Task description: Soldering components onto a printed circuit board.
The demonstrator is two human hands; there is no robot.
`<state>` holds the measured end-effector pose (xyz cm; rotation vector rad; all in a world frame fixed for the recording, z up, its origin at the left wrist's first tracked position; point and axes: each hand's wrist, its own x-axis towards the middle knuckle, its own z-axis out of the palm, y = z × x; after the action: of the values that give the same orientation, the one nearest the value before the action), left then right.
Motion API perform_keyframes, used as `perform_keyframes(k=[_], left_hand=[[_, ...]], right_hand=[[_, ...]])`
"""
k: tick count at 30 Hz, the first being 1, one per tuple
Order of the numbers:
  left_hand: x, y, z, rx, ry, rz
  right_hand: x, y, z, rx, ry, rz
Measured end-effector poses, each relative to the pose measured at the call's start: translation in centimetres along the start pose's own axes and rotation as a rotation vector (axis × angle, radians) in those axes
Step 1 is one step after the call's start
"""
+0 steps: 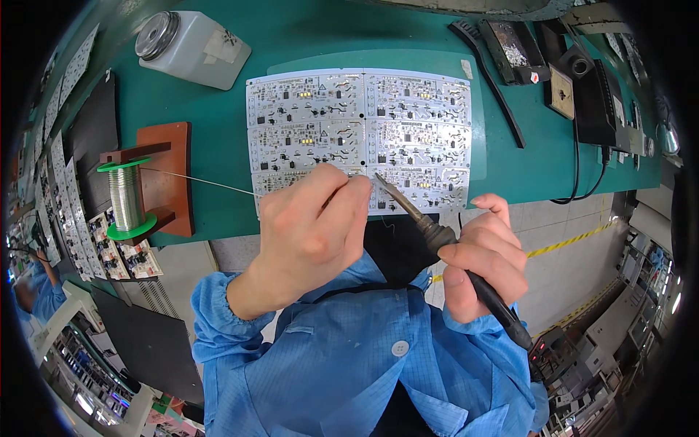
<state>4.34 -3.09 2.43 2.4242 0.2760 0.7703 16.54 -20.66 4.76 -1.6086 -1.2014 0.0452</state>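
A white panel of circuit boards [306,136], studded with small parts, lies flat on the green mat. My right hand [486,262] grips a soldering iron [422,221] by its dark handle, and the tip reaches the panel's lower middle. Solder wire [211,180] runs from a spool [127,197] with green flanges to my left hand [313,218]. Those fingers are pinched on the wire close to the iron's tip and cover part of the lower left boards. Whether tip and wire touch is too small to tell.
The spool sits on a reddish-brown stand [166,175]. A whitish plastic bottle [193,49] lies at the back left. On the right are a black brush [489,80], a dark tray [512,52] and a black soldering station [601,102] with cables. More boards [76,215] stand far left.
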Motion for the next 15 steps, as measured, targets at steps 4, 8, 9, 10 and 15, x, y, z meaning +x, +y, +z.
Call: perform_keyframes(k=[4, 8, 9, 10, 15], left_hand=[[0.22, 0.04, -0.12, -0.014, 0.016, -0.019], [0.44, -0.02, -0.61, -0.022, 0.048, -0.058], [0.53, -0.12, -0.71, -0.024, 0.049, -0.062], [0.64, -0.26, -0.78, -0.008, 0.039, -0.027], [1.00, -0.39, -0.39, 0.007, 0.011, 0.043]], right_hand=[[0.14, 0.00, 0.07, 0.003, 0.007, 0.000], [0.27, 0.02, 0.01, 0.001, 0.020, -0.011], [0.32, 0.01, -0.08, 0.000, 0.020, -0.009], [0.37, 0.01, -0.24, 0.000, 0.025, -0.011], [0.54, -0.09, -0.79, 0.004, 0.037, 0.027]])
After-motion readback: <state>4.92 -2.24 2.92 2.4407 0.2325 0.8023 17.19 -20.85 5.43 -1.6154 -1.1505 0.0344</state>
